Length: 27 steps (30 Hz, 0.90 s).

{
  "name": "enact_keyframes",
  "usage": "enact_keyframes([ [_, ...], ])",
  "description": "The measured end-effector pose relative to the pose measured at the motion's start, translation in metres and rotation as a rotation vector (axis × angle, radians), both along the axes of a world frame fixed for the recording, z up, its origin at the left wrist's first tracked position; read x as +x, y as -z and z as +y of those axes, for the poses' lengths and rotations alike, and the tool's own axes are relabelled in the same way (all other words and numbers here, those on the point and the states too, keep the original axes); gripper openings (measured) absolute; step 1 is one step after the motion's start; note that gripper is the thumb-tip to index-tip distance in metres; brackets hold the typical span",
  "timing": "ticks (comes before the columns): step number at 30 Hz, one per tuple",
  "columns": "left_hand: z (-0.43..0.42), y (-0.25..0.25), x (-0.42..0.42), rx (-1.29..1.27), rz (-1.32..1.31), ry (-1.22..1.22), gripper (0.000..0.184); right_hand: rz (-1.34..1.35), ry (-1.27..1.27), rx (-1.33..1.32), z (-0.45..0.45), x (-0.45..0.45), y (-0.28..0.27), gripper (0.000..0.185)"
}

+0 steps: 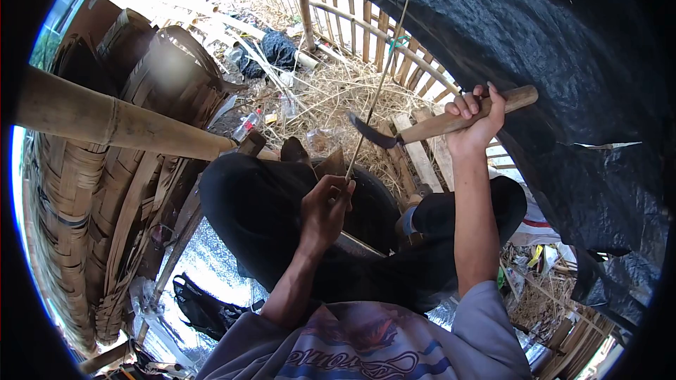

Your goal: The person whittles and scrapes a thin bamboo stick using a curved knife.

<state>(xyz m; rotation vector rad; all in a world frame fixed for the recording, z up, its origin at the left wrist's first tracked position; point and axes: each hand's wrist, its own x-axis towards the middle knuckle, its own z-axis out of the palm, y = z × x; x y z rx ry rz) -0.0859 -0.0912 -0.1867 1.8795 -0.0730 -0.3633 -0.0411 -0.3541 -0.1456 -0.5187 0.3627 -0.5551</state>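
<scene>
My left hand is closed around the lower end of a long thin bamboo strip, which rises away from me toward the fence. My right hand grips the wooden handle of a curved knife. Its dark, hooked blade points left and lies close to the strip; I cannot tell whether the two touch. Below the hands, between my dark-trousered legs, is a dark round container, partly hidden by my left hand and legs.
A thick bamboo pole crosses from the left toward my knee. Woven bamboo panels stand at left. Black plastic sheeting hangs at right. Ahead lie straw and shavings, a plastic bottle and a bamboo fence.
</scene>
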Motion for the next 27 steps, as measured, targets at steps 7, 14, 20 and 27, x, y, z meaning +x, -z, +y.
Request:
enact_keyframes([
  [7,-0.001,-0.004,0.0,-0.084,0.04,-0.009,0.018,-0.017,0.082,-0.009,-0.007,0.002,-0.008,0.026],
  [14,0.003,-0.012,0.003,-0.115,0.195,0.0,0.022,-0.05,0.115,-0.015,-0.011,0.001,-0.007,0.028],
  [20,-0.001,-0.012,0.004,-0.134,0.154,-0.021,0.023,-0.018,-0.01,-0.059,-0.009,-0.004,-0.009,0.028],
  [27,0.003,-0.01,0.002,-0.089,0.146,-0.026,0.022,-0.009,-0.114,-0.119,-0.001,-0.004,-0.01,0.028],
])
